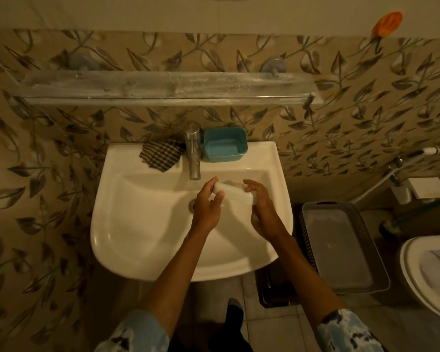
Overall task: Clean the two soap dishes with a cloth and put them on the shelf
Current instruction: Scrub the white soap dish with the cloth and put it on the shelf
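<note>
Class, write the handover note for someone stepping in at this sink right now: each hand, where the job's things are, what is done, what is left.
Left hand and right hand together hold the white soap dish over the basin of the sink, below the tap.
Blue soap dish sits on the sink's back ledge, right of the tap.
Checked cloth lies on the ledge, left of the tap, in neither hand.
Shelf above holds no dish.
Done: nothing shelved.
Left: wipe both dishes, shelve both.

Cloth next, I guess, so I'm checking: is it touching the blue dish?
Apart. The head view shows the cloth left of the tap and the blue dish right of it, with the tap standing between them.
</note>
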Available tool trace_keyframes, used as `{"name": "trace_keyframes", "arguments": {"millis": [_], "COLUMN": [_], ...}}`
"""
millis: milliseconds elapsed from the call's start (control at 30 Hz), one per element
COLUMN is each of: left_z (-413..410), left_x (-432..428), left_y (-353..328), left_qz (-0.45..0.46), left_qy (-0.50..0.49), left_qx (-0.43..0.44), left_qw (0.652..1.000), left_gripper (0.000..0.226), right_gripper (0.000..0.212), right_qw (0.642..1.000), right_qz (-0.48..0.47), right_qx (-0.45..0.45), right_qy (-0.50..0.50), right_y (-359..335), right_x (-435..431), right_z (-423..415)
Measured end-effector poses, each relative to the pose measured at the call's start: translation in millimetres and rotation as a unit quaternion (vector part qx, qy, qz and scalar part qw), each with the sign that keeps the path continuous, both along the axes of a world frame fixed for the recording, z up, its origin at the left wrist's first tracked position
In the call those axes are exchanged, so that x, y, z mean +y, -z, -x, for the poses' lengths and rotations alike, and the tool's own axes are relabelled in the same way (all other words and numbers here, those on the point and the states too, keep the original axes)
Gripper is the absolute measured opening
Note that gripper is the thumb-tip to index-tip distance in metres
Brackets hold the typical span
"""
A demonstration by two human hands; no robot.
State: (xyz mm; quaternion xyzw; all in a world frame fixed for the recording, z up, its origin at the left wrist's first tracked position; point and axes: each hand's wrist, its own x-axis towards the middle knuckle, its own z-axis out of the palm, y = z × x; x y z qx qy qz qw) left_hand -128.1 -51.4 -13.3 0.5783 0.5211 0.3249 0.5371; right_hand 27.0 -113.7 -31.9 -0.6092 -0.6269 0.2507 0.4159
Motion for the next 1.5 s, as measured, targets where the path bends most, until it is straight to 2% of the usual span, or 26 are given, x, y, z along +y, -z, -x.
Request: {"name": "trace_keyframes", "arguments": {"millis": [100, 200, 300, 367, 433, 500, 567, 633, 667, 700, 767, 800, 900, 967, 1067, 1133, 1200, 1233, 1300, 1333, 1433, 1500], "left_z": [-2.1, 2.7, 7.0, 13.9, 28.9, 51.1, 72.8, 88.3, 92.3, 93.5, 91.2, 89.2, 82.3, 78.0, 71.9, 73.7, 77.9, 80.3, 85.4, 88.1, 92.8, 81.7], "left_x": [4.1, 10.2, 12.3, 15.1, 23.8, 39.6, 64.5, 95.3, 110.9, 126.0, 151.0, 161.5, 183.7, 190.9, 193.1, 190.5, 183.9, 178.3, 162.3, 150.9, 101.3, 63.8], "left_y": [4.1, 11.2, 13.1, 13.6, 11.8, 7.2, 2.5, 0.4, 0.1, 0.4, 0.2, 2.3, 15.4, 25.1, 36.0, 37.4, 34.2, 29.9, 16.3, 7.7, -19.4, -34.4], "left_qz": [0.013, 0.020, 0.034, 0.048, 0.045, 0.037, 0.054, 0.007, -0.038, -0.080, -0.137, -0.163, -0.206, -0.198, -0.230, -0.243, -0.222, -0.203, -0.149, -0.131, -0.132, -0.137], "left_qy": [-0.008, -0.003, 0.008, 0.036, 0.057, -0.002, -0.126, -0.210, -0.220, -0.212, -0.136, -0.075, 0.070, 0.085, 0.057, 0.034, 0.005, -0.022, -0.094, -0.116, -0.105, -0.055], "left_qx": [0.014, 0.038, 0.044, 0.056, 0.044, 0.014, 0.026, 0.108, 0.164, 0.208, 0.260, 0.285, 0.382, 0.462, 0.542, 0.561, 0.542, 0.496, 0.337, 0.269, 0.183, 0.144], "left_qw": [1.000, 0.999, 0.998, 0.997, 0.996, 0.999, 0.990, 0.972, 0.961, 0.951, 0.946, 0.942, 0.898, 0.860, 0.806, 0.791, 0.810, 0.844, 0.925, 0.947, 0.969, 0.978], "left_gripper": [0.048, 0.045, 0.044, 0.041, 0.028, 0.011, 0.017, 0.014, 0.013, 0.015, 0.032, 0.043, 0.068, 0.074, 0.064, 0.052, 0.045, 0.042, 0.036, 0.035, 0.037, 0.045], "right_gripper": [0.054, 0.034, 0.036, 0.031, 0.032, 0.043, 0.038, 0.035, 0.038, 0.041, 0.048, 0.049, 0.048, 0.048, 0.049, 0.053, 0.054, 0.055, 0.055, 0.055, 0.055, 0.063], "right_qw": [0.999, 0.989, 0.959, 0.935, 0.900, 0.861, 0.830, 0.796, 0.767, 0.730, 0.654, 0.634, 0.624, 0.624, 0.626, 0.621, 0.608, 0.602, 0.595, 0.595, 0.593, 0.612], "right_qz": [0.033, 0.120, 0.235, 0.289, 0.331, 0.363, 0.388, 0.400, 0.398, 0.394, 0.377, 0.367, 0.357, 0.363, 0.369, 0.364, 0.351, 0.344, 0.330, 0.321, 0.291, 0.283], "right_qx": [0.039, 0.083, 0.144, 0.201, 0.283, 0.354, 0.398, 0.450, 0.497, 0.553, 0.649, 0.675, 0.691, 0.689, 0.684, 0.692, 0.710, 0.718, 0.731, 0.735, 0.748, 0.736], "right_qy": [0.003, 0.033, 0.062, 0.034, 0.011, 0.028, 0.055, 0.067, 0.074, 0.084, 0.092, 0.087, 0.076, 0.070, 0.064, 0.061, 0.054, 0.055, 0.055, 0.056, 0.062, 0.062], "right_y": [1.8, 5.5, 12.6, 18.6, 22.1, 27.9, 33.5, 37.3, 38.7, 39.4, 38.4, 37.9, 41.4, 45.0, 45.1, 40.3, 34.8, 30.8, 22.8, 18.3, 7.0, 2.3], "right_x": [2.6, 7.4, 15.9, 16.9, 16.4, 16.2, 17.1, 17.6, 17.8, 18.3, 18.4, 18.4, 18.3, 16.4, 14.0, 12.7, 13.0, 13.2, 15.5, 17.4, 25.5, 31.7], "right_z": [0.9, 2.6, 5.5, 5.9, 5.5, 5.5, 8.5, 11.4, 12.6, 13.5, 15.5, 16.0, 16.8, 14.5, 8.7, 5.5, 2.0, 1.0, 0.7, 2.0, 11.3, 20.3]}}
